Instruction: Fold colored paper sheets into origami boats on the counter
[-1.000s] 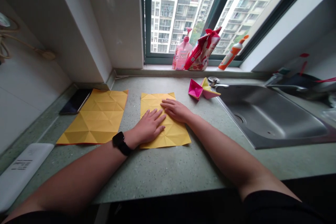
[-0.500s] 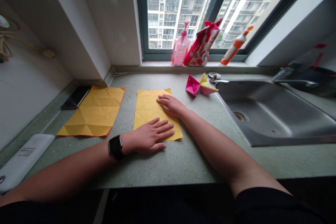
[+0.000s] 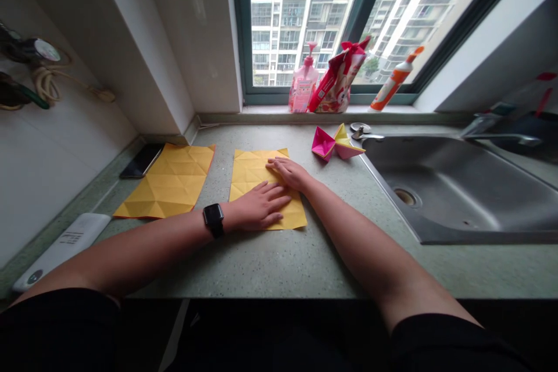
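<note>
Left hand [image 3: 259, 209] lies flat, palm down, fingers straight and together, on the near end of the yellow sheet [image 3: 249, 173]. It presses and grips nothing. Black square-faced watch [image 3: 213, 219] on that wrist.
Right hand [image 3: 290, 173] is also flat and spread open, palm down on the sheet's far right part, just beyond the left fingertips. It holds nothing.
Sheet: thin matte paper, a rectangle creased into a grid of triangles, lying flat on the counter [image 3: 270, 261] under both hands. Counter is grey-green speckled stone, smooth.
Left of the left hand is a second yellow sheet [image 3: 170, 180] with the same crease pattern and a red edge showing. At its far left corner is a dark glossy phone [image 3: 142, 161].
Near the left forearm is a white plastic slab [image 3: 65, 247] with rounded corners; its dark markings are not legible.
Beyond the right hand is a folded paper piece [image 3: 333, 143], pink and yellow, with pointed cups.
Right of the right hand is a brushed steel sink [image 3: 457, 186].
Far beyond, on the sill: a translucent pink pump bottle [image 3: 303, 84], a red glossy pouch [image 3: 337, 78] and a white-orange bottle [image 3: 394, 80]. Label print is too small to read.
</note>
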`<state>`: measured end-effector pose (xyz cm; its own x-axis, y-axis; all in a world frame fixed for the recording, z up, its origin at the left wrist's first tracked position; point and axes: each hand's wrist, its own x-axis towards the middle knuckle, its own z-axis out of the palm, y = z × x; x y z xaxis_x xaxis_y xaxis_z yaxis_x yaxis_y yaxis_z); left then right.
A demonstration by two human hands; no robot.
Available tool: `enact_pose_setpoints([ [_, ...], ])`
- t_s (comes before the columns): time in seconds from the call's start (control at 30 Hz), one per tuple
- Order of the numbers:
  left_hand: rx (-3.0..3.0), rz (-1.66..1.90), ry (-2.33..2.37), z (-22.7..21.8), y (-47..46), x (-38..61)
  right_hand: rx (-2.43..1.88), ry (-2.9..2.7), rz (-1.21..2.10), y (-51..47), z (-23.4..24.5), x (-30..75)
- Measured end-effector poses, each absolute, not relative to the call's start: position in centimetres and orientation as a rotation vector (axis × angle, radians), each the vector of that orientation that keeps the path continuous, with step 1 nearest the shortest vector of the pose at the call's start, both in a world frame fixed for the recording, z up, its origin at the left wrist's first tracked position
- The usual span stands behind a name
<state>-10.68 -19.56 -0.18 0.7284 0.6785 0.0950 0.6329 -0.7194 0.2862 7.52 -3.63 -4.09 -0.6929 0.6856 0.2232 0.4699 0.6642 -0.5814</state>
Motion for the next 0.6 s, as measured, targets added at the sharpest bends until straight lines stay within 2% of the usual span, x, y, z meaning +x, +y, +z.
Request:
enact_pose_setpoints([
  [0.17, 2.742, 0.128, 0.887, -0.7, -20.4, -10.2, -0.920, -2.433, 0.755, -3.7, -3.9, 7.5],
  [0.43, 2.518, 0.143, 0.443, 2.2, -24.7, -7.3, -0.852, -2.442, 0.771, -3.7, -4.0, 8.1],
  [0.6, 2.604, 0.309, 0.573, 3.1, -24.4, -9.6, -0.786, -2.457, 0.753, -3.6, -4.4, 8.6],
])
